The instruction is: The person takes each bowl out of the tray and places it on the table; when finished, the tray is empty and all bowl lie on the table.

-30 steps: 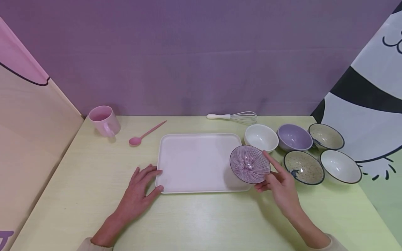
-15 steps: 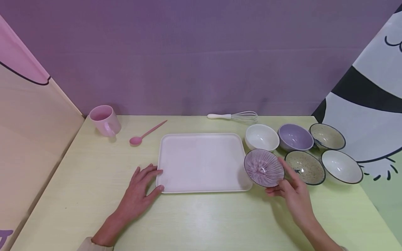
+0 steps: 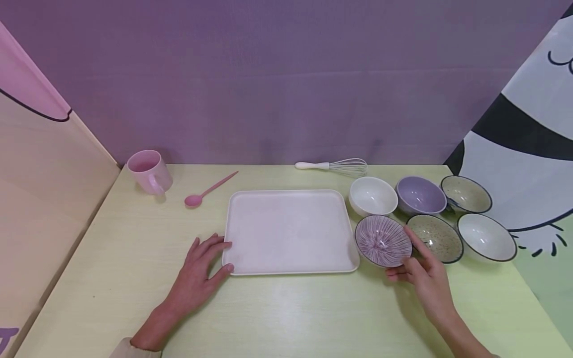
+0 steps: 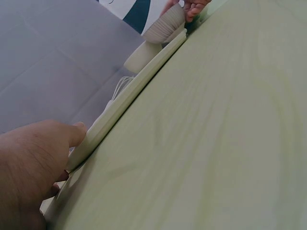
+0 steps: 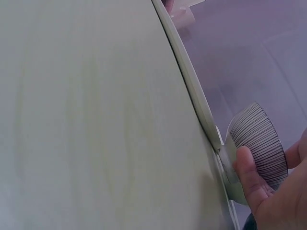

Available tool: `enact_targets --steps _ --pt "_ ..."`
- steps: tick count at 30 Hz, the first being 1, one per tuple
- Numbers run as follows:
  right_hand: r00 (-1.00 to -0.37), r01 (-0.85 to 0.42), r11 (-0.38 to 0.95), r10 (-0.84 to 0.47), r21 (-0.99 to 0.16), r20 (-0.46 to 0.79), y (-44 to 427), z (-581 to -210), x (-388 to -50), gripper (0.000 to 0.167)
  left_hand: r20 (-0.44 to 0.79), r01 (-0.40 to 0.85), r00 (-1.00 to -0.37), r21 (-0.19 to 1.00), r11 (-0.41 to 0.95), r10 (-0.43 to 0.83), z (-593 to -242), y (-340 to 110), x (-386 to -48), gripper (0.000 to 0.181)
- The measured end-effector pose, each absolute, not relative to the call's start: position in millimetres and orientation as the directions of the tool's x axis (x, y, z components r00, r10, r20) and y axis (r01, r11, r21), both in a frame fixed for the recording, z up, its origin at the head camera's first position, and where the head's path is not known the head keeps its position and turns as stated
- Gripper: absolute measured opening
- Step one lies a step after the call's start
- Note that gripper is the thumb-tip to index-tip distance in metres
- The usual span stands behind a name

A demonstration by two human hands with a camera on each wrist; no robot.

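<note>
My right hand [image 3: 425,283] grips a small bowl with fine purple stripes [image 3: 383,240] by its right side. It is just right of the tray, in front of a white bowl [image 3: 373,196] and beside a speckled beige bowl [image 3: 435,238]. In the right wrist view the striped bowl [image 5: 259,143] is tilted, with the thumb along its side; whether its base touches the table is unclear. My left hand [image 3: 192,276] rests at the left edge of the white rectangular tray [image 3: 291,233], thumb by the near corner and fingers loosely extended on the rim.
Behind the striped bowl's row stand a purple bowl [image 3: 421,196] and another beige bowl [image 3: 466,194]. A dark-rimmed white bowl [image 3: 487,237] is far right. A whisk [image 3: 333,166] lies at the back. Left are a pink spoon [image 3: 197,200] and pink mug [image 3: 149,172].
The striped bowl, held in my right hand, has moved rightward from over the tray's right end to beside it, slowing in the last half second. My left hand and the tray have stayed put.
</note>
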State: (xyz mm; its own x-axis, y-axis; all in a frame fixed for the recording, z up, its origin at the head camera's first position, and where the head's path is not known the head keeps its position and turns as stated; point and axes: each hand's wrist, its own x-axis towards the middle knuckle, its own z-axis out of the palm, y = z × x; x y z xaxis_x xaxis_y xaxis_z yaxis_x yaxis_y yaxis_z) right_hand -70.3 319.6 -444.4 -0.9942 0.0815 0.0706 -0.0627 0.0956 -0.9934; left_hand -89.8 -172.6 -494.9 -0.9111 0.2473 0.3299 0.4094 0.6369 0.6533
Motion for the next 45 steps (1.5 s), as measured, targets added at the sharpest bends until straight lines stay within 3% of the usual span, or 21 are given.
enact_targets --steps 19,35,45 --pt "-0.999 -0.013 0.175 0.047 -0.985 0.021 325.9 -451.1 -78.1 0.065 0.347 0.428 -0.902 0.643 0.635 0.257 -496.2 -172.7 -90.3 0.045" --pt "-0.999 0.005 0.378 0.043 -0.926 0.012 322.3 -442.6 -66.4 0.066 0.339 0.423 -0.905 0.645 0.636 0.257 -495.4 -174.7 -89.3 0.045" --pt "-0.992 -0.007 0.587 0.1 -0.81 0.082 320.1 -428.2 -56.5 0.071 0.361 0.44 -0.897 0.663 0.605 0.256 -495.8 -174.0 -89.1 0.047"
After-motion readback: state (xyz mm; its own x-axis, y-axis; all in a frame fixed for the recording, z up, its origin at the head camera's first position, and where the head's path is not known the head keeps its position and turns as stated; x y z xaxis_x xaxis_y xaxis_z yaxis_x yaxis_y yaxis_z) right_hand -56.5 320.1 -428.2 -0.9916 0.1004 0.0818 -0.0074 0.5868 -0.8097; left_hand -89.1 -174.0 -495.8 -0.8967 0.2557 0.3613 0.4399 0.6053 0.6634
